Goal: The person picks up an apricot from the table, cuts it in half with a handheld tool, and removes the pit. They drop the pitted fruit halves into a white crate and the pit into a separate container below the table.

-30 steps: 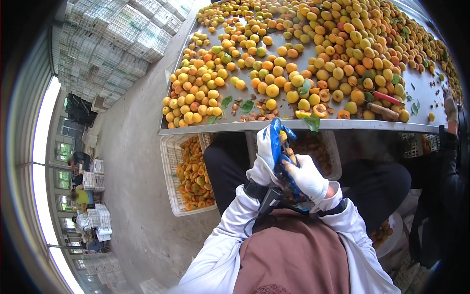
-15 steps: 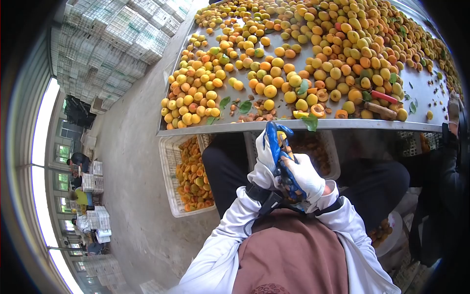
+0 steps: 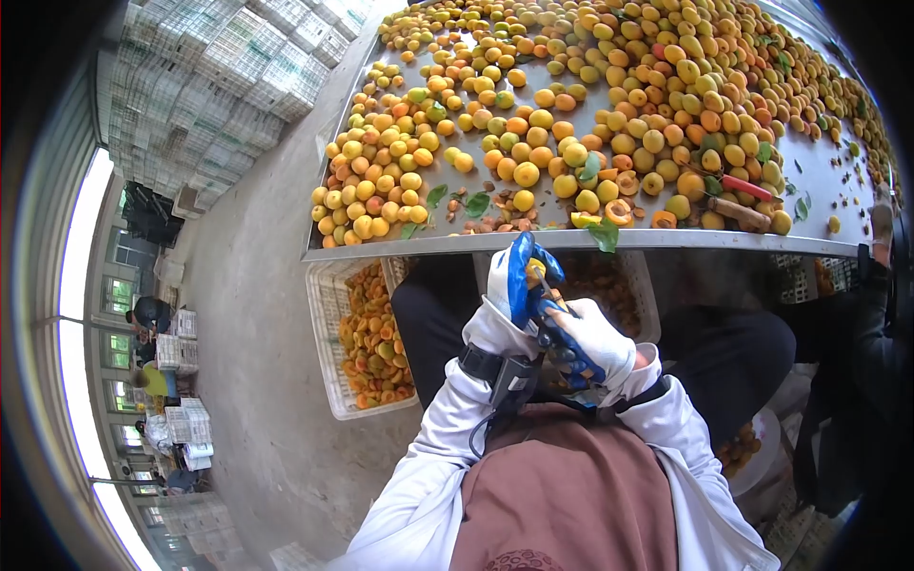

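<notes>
My left hand (image 3: 514, 285), in a white glove with blue coating, is closed around a yellow apricot (image 3: 535, 272), mostly covered by the fingers. Close beside it on the right, my right hand (image 3: 592, 344), gloved likewise, grips a small knife (image 3: 548, 291). Its thin blade points at the apricot; whether it cuts in is too small to tell. Both hands are over my lap, just below the near rim of a metal table (image 3: 457, 246). Whole apricots (image 3: 371, 195) lie heaped on the table, with halved apricots (image 3: 619, 211) and a green leaf (image 3: 604, 234) near the edge.
Under the table stand a white crate (image 3: 328, 381) of apricot halves and another crate (image 3: 649, 300) behind my hands. A red-handled tool (image 3: 747, 187) and a wooden-handled one (image 3: 740, 214) lie among the fruit. Another person's hand (image 3: 883, 221) is at far right. Stacked crates (image 3: 209, 86) rise at left.
My left hand has shifted slightly left and tilted, so more of the apricot shows between its fingers. My right hand stays nearly in place with the knife.
</notes>
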